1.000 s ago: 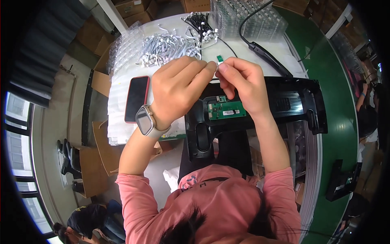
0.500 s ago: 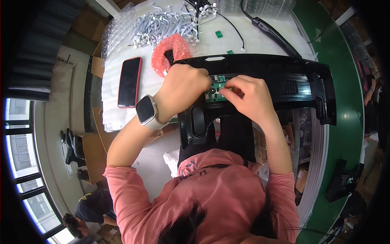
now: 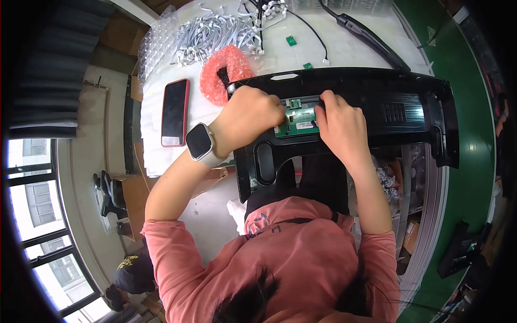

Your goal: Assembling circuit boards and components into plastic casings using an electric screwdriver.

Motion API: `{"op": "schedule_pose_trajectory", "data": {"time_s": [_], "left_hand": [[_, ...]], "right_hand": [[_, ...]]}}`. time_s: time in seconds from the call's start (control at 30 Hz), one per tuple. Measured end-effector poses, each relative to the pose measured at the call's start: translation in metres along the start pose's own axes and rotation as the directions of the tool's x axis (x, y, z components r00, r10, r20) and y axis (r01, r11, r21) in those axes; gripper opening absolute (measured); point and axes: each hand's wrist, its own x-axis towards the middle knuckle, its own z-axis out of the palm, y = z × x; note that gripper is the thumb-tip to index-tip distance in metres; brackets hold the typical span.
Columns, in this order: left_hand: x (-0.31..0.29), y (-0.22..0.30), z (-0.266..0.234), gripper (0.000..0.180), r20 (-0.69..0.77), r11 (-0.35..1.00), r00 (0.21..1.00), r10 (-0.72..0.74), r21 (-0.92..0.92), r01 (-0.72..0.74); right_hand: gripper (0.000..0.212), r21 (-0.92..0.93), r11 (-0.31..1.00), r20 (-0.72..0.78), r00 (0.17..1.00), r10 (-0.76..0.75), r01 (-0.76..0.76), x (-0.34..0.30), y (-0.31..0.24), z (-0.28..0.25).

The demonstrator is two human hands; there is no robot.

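A long black plastic housing rests across my lap and the table's near edge. In its recess lies a green circuit board with small white and black connectors and a pale label. My left hand, a watch at its wrist, is closed at the board's left end; its fingertips and anything in them are hidden. At the right end of the board my right hand is closed, thumb and bent fingers against its edge. A smaller green board sits at the upper edge of the recess.
Pink bubble wrap lies beyond my left hand, with a phone left of it. Bundled grey cables cover the far table. A black handheld tool with a cord and a loose green board lie farther back.
My right hand has moved right, from the middle of the circuit board to its right end, uncovering the label. My left hand has stayed at the left end. The view has shifted slightly.
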Motion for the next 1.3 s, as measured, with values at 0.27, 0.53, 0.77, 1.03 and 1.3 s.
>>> {"op": "schedule_pose_trajectory", "data": {"time_s": [0.27, 0.53, 0.77, 1.03, 1.3], "left_hand": [[0.017, -0.001, -0.015, 0.01, 0.051, 0.99, 0.989, 0.14, 0.016, -0.141], [0.026, -0.054, -0.044, 0.036, 0.592, 0.308, 0.78, 0.205, -0.795, 0.523], [0.015, -0.051, -0.024, 0.04, 0.402, 0.017, 0.902, 0.159, -0.914, 0.405], [0.01, -0.038, -0.026, 0.035, 0.417, -0.224, 0.909, 0.004, -0.885, 0.407], [0.006, -0.028, -0.022, 0.028, 0.254, 0.447, 0.964, -0.081, -0.855, 0.263]], "right_hand": [[0.016, 0.028, 0.999, 0.01, 0.999, -0.039, 0.039, 0.002, 0.005, 0.0], [0.039, 0.512, 0.851, -0.122, 0.991, -0.06, 0.114, 0.011, -0.028, -0.043], [0.045, 0.079, 0.765, -0.171, 0.765, -0.621, 0.639, 0.033, -0.044, -0.03], [0.034, 0.372, 0.787, -0.281, 0.868, -0.41, 0.492, 0.038, -0.056, -0.017], [0.014, 0.438, 0.843, -0.131, 0.95, -0.282, 0.311, 0.031, -0.036, -0.027]]}}
